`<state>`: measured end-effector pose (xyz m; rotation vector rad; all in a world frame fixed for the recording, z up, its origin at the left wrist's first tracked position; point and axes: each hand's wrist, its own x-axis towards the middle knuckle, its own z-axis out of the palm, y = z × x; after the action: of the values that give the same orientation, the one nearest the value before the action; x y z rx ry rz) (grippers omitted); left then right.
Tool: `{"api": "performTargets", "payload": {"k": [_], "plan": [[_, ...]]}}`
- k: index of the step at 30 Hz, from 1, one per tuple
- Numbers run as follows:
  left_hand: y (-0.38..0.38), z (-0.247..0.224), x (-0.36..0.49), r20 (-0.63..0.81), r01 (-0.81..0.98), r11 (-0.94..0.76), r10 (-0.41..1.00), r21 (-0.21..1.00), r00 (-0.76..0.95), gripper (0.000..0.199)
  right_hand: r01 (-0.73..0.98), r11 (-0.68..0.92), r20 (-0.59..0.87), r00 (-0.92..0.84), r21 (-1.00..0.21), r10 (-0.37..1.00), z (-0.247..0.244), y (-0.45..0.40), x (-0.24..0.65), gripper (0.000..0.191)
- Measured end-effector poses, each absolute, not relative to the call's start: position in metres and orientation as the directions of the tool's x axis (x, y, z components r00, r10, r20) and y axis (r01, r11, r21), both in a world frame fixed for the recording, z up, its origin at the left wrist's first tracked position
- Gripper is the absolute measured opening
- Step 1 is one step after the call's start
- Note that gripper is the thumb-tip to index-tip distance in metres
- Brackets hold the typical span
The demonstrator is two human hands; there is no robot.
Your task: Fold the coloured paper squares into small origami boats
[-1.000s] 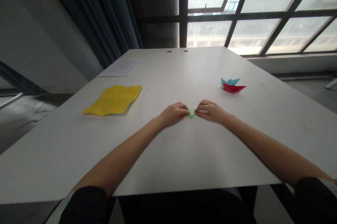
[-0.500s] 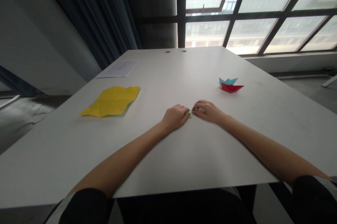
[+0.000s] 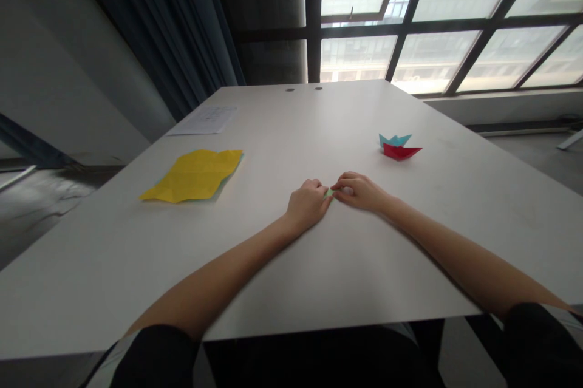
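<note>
Between my two hands is a small piece of light green folded paper (image 3: 329, 193), mostly covered by fingers. My left hand (image 3: 308, 201) pinches it from the left, with its back turned up toward me. From the right, my right hand (image 3: 356, 191) grips the other side with thumb and fingertips. Both hands are low over the white table (image 3: 268, 291). Beyond my right hand stand a red paper boat (image 3: 401, 152) and, just behind it, a light blue paper boat (image 3: 394, 141).
To the left lies a crumpled yellow sheet (image 3: 195, 175), with a bluish-green edge showing under it. A printed white sheet (image 3: 204, 120) rests farther back on the left. Two round grommets (image 3: 290, 90) sit near the far edge. Windows and a dark curtain stand beyond.
My left hand has shifted slightly right and turned, its fingers now closer round the green paper, so less of it shows. My right hand has barely moved.
</note>
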<state>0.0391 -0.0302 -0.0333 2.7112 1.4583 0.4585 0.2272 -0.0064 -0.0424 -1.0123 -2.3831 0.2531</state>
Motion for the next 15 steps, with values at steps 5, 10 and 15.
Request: {"api": "performTargets", "payload": {"k": [5, 10, 15], "plan": [[-0.0337, -0.0311, 0.0413, 0.224, 0.815, -0.576, 0.804, 0.065, 0.551, 0.028, 0.616, 0.709, 0.381, -0.599, -0.344, 0.705, -0.0387, -0.005, 0.2274, 0.017], [-0.0351, -0.0296, 0.0419, 0.205, 0.818, -0.574, 0.806, 0.044, 0.555, 0.029, 0.632, 0.702, 0.382, -0.59, -0.33, 0.711, -0.04, -0.0047, 0.2258, 0.015], [-0.0346, -0.0296, 0.0422, 0.199, 0.83, -0.555, 0.82, 0.056, 0.536, 0.028, 0.701, 0.634, 0.397, -0.507, -0.326, 0.765, -0.0423, -0.0067, 0.2213, 0.017]]}}
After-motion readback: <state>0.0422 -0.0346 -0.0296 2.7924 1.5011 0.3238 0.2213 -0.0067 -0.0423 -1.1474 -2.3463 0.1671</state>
